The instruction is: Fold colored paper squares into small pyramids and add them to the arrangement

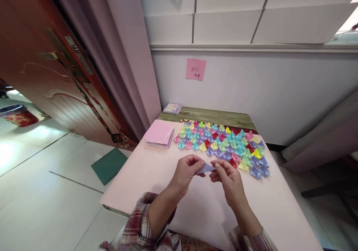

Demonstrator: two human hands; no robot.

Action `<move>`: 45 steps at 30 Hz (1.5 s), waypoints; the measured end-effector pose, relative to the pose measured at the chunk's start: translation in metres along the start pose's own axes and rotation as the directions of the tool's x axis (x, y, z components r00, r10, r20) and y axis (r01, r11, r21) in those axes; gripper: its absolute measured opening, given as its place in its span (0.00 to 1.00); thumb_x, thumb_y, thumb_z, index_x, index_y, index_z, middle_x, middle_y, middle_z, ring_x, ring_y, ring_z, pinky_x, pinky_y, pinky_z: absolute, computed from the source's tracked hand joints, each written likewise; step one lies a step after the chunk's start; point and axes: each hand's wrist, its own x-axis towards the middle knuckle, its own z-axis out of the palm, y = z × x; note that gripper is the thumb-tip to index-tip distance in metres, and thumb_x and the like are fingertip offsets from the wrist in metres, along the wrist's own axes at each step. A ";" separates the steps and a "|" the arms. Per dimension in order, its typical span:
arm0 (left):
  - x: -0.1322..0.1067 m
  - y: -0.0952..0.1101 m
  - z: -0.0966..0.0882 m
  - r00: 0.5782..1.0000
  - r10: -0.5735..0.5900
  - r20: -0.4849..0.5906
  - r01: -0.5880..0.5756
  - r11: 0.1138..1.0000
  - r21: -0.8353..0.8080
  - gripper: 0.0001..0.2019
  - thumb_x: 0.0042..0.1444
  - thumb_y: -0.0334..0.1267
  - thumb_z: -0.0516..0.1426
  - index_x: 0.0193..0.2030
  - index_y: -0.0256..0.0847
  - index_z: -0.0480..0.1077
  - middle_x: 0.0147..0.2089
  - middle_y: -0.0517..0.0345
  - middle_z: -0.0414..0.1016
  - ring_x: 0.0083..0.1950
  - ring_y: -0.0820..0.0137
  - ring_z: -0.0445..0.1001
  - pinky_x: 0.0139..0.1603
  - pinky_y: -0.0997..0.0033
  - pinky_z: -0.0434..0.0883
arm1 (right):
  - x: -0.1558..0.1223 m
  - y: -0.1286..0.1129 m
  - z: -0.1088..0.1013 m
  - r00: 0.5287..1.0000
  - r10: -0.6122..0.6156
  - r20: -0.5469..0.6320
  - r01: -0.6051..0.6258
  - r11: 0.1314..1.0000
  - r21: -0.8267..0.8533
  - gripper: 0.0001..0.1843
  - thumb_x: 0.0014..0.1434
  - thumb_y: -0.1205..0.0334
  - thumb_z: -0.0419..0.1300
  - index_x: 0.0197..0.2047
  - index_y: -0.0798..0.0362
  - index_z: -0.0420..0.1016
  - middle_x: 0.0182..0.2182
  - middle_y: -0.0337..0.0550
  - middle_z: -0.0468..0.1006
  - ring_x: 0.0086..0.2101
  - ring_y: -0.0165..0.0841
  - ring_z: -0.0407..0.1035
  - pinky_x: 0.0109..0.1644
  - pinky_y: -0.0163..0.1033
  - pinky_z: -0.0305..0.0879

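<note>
My left hand (187, 171) and my right hand (228, 177) meet over the pink table cover (145, 176), both pinched on a small folded purple paper piece (205, 168) held between them. Just beyond my hands lies a spread of several folded paper shapes (223, 145) in pink, blue, green, yellow, red and purple, packed side by side. A stack of flat pink and purple paper squares (159, 133) rests at the table's far left.
A small printed paper pack (172, 108) lies on the bare wooden strip (218, 116) at the back. A pink sticky note (195, 69) hangs on the wall. A green sheet (109, 165) lies on the tiled floor left of the table, near a red door (41, 76).
</note>
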 end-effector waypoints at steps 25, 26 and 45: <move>0.000 0.001 -0.005 0.985 -0.094 0.143 0.061 0.974 0.220 0.17 0.45 0.48 0.67 0.28 0.34 0.72 0.24 0.54 0.76 0.23 0.71 0.73 0.25 0.71 0.72 | 0.000 -0.003 -0.004 0.988 -0.104 0.115 0.116 0.987 -0.107 0.16 0.52 0.48 0.67 0.32 0.54 0.78 0.27 0.42 0.79 0.30 0.34 0.70 0.36 0.38 0.67; 0.000 0.001 -0.004 0.986 -0.099 0.137 0.070 0.976 0.206 0.18 0.45 0.49 0.67 0.28 0.35 0.72 0.25 0.54 0.76 0.22 0.71 0.73 0.26 0.70 0.72 | -0.001 -0.003 -0.003 0.990 -0.113 0.085 0.121 0.987 -0.102 0.16 0.52 0.48 0.67 0.32 0.53 0.78 0.27 0.41 0.78 0.30 0.33 0.70 0.36 0.37 0.66; 0.002 -0.001 0.004 0.994 0.112 0.008 -0.112 0.986 0.126 0.11 0.49 0.44 0.64 0.30 0.38 0.71 0.28 0.60 0.71 0.27 0.74 0.66 0.29 0.74 0.65 | 0.004 -0.001 -0.006 0.999 0.036 -0.039 -0.031 0.991 0.129 0.17 0.46 0.48 0.71 0.30 0.53 0.79 0.22 0.39 0.73 0.24 0.29 0.66 0.27 0.34 0.66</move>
